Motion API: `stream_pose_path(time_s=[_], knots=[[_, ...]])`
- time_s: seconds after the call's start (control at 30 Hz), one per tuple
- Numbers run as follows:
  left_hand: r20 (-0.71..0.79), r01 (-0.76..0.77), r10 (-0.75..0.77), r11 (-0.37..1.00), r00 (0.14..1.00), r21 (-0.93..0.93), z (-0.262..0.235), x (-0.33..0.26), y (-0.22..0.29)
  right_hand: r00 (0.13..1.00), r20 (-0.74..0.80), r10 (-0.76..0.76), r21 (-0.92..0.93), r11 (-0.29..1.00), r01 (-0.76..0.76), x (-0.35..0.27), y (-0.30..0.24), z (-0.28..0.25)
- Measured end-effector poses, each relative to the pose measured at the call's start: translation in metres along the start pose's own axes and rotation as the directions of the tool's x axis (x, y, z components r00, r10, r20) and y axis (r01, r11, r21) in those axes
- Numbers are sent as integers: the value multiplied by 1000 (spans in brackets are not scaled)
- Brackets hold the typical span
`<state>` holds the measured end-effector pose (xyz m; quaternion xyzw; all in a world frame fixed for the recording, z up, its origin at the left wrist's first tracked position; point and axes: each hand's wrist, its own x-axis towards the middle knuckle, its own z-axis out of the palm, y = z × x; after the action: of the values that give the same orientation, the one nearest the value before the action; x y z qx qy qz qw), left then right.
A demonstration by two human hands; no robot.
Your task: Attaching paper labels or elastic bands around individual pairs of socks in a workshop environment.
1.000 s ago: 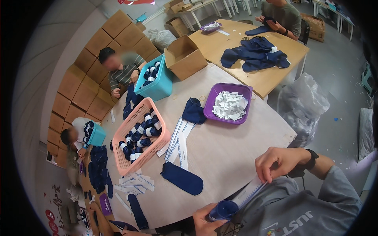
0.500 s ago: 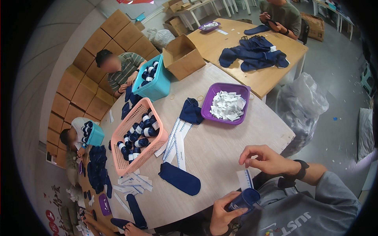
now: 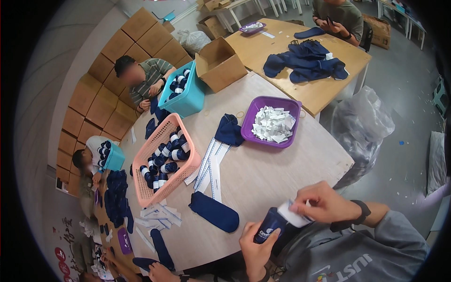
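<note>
- We gripped a rolled navy sock [image 3: 271,226] in our left hand [image 3: 256,246], fingers curled around it, near the table's [image 3: 282,169] front edge.
- Our right hand [image 3: 324,204] pinched a white paper band [image 3: 293,216] against the sock's top.

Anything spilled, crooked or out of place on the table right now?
Nothing spilled. The white strips lie fanned loosely beside the pink basket, and one navy sock lies alone near the table edge. The left hand holds a rolled sock; the right hand wraps a white band on it.
</note>
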<state>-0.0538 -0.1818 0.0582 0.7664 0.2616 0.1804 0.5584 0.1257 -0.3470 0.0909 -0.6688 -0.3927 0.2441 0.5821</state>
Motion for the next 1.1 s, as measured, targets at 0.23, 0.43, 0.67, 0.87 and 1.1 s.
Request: stream_pose_path(time_s=[0.23,0.43,0.67,0.87,1.1], knots=[[-291,-151,188,978,938,145,19,-3,8,986,132,-100,-145,982,119,-10,14,41],[-253,-232,303,933,919,276,16,-4,24,988,1,-152,-125,981,151,-13,13,46],[-160,-98,110,992,981,78,4,-9,16,982,-177,-63,-270,963,13,-10,20,54],[-2,3,-4,988,1000,-154,-5,-12,24,997,80,20,249,968,-39,-8,27,53],[157,172,-131,942,979,-289,-13,-10,40,998,56,18,327,944,-36,-11,36,57]])
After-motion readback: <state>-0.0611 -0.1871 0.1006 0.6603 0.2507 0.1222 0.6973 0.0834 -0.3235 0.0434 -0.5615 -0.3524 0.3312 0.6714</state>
